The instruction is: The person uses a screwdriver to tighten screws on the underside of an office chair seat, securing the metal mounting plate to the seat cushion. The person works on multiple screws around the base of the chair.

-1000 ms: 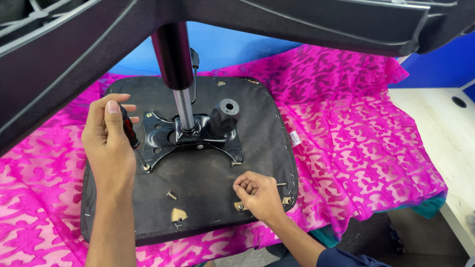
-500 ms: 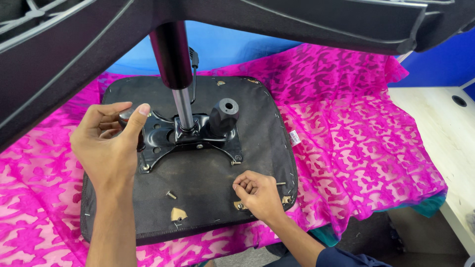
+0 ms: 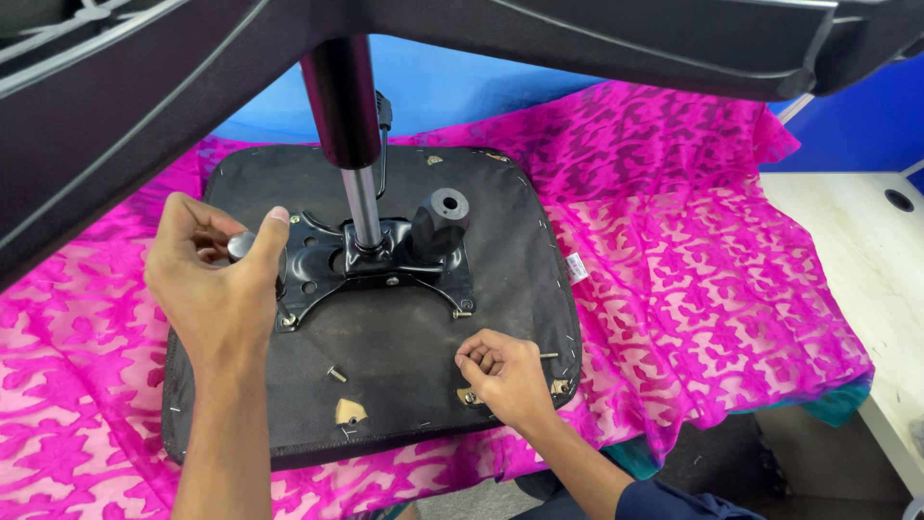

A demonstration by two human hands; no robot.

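Done: we see the mechanism plate (image 3: 371, 265) seated on the upturned seat (image 3: 385, 385) | Now: left hand (image 3: 217, 279) curls round a tool handle (image 3: 241, 247), right hand (image 3: 500, 371) pinches at a corner bolt (image 3: 469, 396) | Left: loose bolt (image 3: 336, 374) lies unfitted

Matt black fabric covers the seat underside (image 3: 404, 385), stapled along its edges. The mounting plate (image 3: 327, 270) is dull black metal. The gas cylinder (image 3: 361, 202) shines as polished steel. The pink patterned cloth (image 3: 693, 279) looks thin and slightly glossy.

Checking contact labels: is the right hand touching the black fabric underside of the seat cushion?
Touching. The head view shows the right hand resting curled on the black seat underside near its front edge, with no gap visible.
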